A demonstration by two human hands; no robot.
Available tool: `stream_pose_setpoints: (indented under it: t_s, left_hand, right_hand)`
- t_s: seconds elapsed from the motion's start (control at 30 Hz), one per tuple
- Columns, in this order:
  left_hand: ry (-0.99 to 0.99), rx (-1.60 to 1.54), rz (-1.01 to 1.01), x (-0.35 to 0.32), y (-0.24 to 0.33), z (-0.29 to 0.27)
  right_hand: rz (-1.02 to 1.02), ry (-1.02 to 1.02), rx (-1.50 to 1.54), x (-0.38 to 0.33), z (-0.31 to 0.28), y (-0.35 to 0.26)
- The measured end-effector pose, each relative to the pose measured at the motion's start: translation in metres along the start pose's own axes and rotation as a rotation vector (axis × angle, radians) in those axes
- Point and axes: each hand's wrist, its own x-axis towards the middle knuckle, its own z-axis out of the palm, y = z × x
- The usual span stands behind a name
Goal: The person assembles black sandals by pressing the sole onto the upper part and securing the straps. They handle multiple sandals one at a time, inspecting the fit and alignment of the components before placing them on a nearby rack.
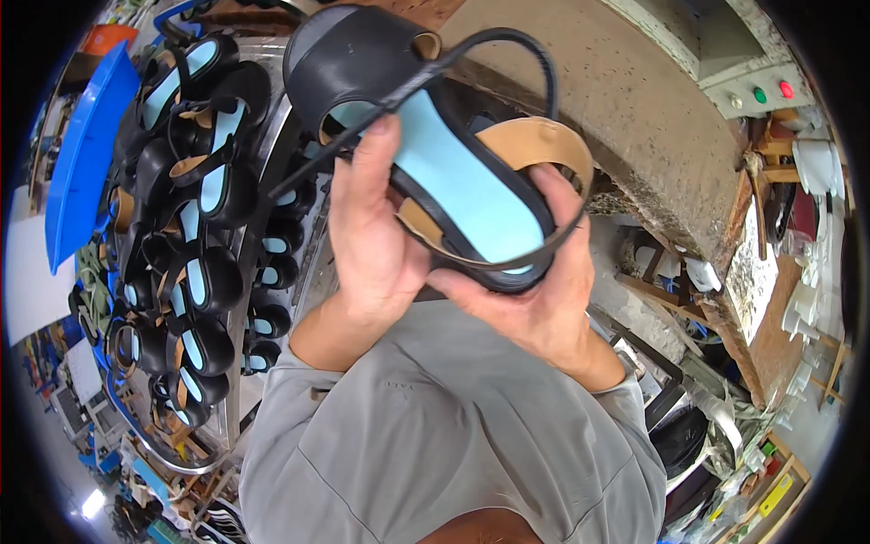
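A black sandal [358,68] with a light blue insole and a tan-lined ankle strap is held up in front of my chest, its toe pointing to the upper left. My left hand [370,227] grips its side near the middle, thumb laid over the edge by the thin black strap. Around the heel end closes my right hand [544,295], with fingers inside the tan-lined strap and the thumb under the sole. The fingers behind the sole are hidden.
At my left a metal rack [258,181] carries several similar black sandals [204,272]. A blue tray [86,163] stands beyond it. On the right runs a worn brown workbench [625,118], with a control panel [761,92] bearing green and red buttons at its far end.
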Motion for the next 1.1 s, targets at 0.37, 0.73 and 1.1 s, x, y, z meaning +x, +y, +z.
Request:
stream_pose_setpoints:
  t_s: [0.37, 0.73, 1.1]
  left_hand:
    - [0.075, 0.027, 0.235, -0.006, -0.016, 0.007]
    - [-0.120, 0.069, 0.538, -0.021, -0.034, 0.004]
    - [-0.331, 0.273, 0.455, -0.019, -0.036, -0.027]
  right_hand:
    - [-0.196, 0.223, 0.008, 0.000, 0.015, 0.018]
    - [-0.182, 0.108, 0.031, -0.004, -0.001, 0.017]
    - [0.202, -0.101, 0.108, 0.000, -0.017, 0.046]
